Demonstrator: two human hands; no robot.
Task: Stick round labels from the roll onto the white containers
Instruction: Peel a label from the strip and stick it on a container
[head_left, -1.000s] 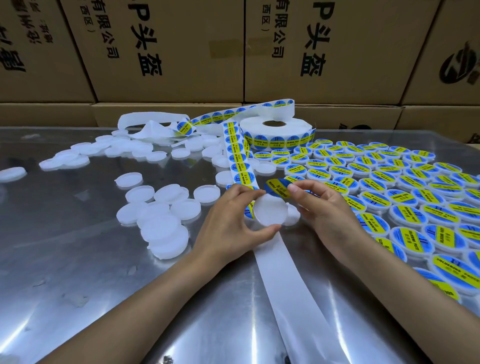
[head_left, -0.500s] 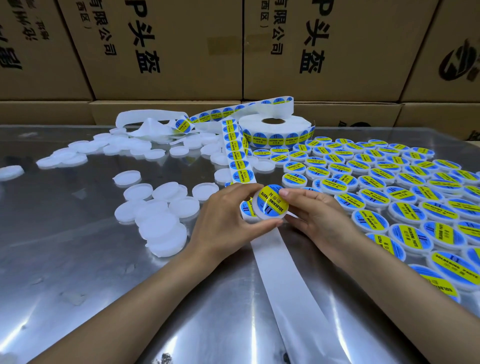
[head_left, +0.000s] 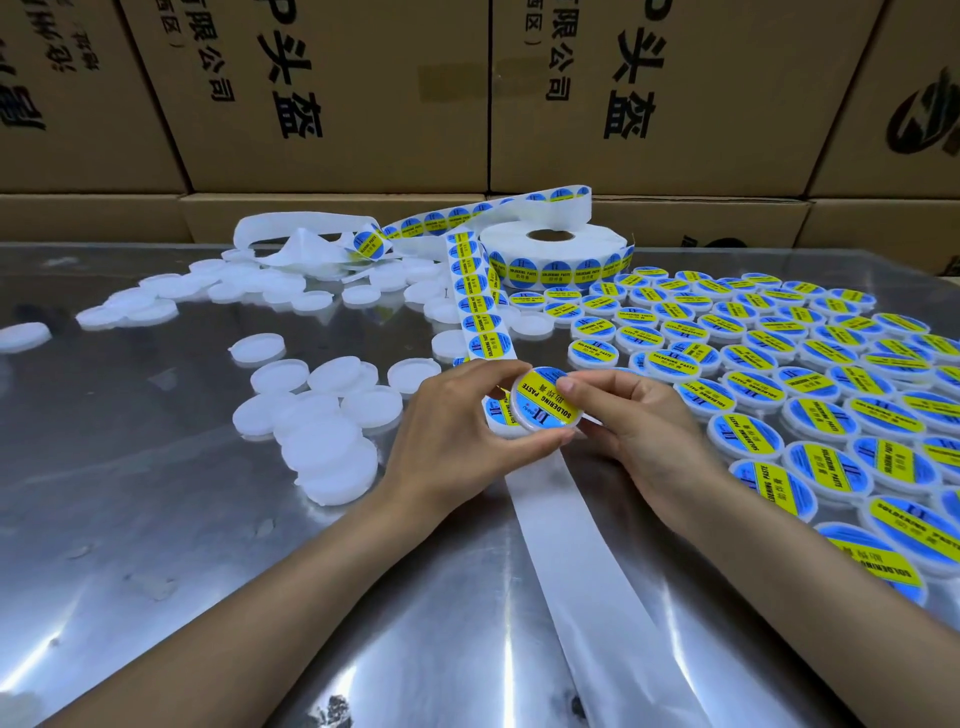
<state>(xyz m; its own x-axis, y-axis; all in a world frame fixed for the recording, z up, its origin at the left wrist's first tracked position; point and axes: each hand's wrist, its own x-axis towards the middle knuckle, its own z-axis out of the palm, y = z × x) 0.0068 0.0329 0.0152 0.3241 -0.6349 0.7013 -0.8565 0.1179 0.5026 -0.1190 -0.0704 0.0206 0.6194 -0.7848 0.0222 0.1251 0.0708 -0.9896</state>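
Observation:
A round white container (head_left: 540, 410) with a blue-and-yellow label on its top is held tilted above the table, just in front of me. My left hand (head_left: 457, 431) grips its rim between thumb and fingers. My right hand (head_left: 639, 421) holds its right side, and the thumb presses on the label. The label roll (head_left: 556, 260) stands at the back, its strip of labels (head_left: 478, 306) running down to my hands. Bare backing paper (head_left: 587, 561) trails toward me.
Unlabelled white containers (head_left: 322, 410) lie in a loose heap at the left. Several rows of labelled containers (head_left: 769, 358) cover the right side of the shiny metal table (head_left: 156, 519). Cardboard boxes (head_left: 332, 93) form a wall behind.
The label went from my right fingers onto the white container. My right thumb now presses it down, and both hands have tilted the container a little.

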